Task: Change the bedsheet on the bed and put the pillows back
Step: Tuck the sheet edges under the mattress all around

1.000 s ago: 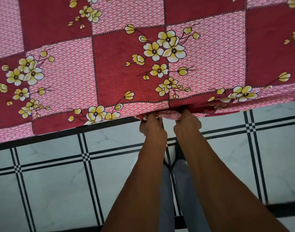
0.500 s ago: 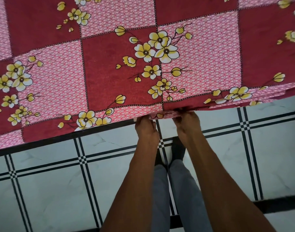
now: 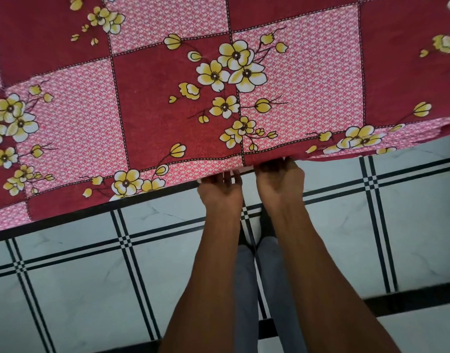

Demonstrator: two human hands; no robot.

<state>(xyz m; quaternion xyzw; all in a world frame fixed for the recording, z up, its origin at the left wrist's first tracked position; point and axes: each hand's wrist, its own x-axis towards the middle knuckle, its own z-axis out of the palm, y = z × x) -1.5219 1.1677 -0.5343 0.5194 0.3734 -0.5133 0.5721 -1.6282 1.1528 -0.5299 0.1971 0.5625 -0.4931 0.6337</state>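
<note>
White tiled floor (image 3: 73, 276) with black lines runs below, and the red flowered bedsheet (image 3: 168, 98) lies spread over the bed above it. Both hands work its near edge: left hand (image 3: 220, 191) and right hand (image 3: 280, 182) side by side, fingers curled up under the hem, holding cloth. Best now, I'd say, to pull it taut and tuck evenly. No pillows in sight.
</note>
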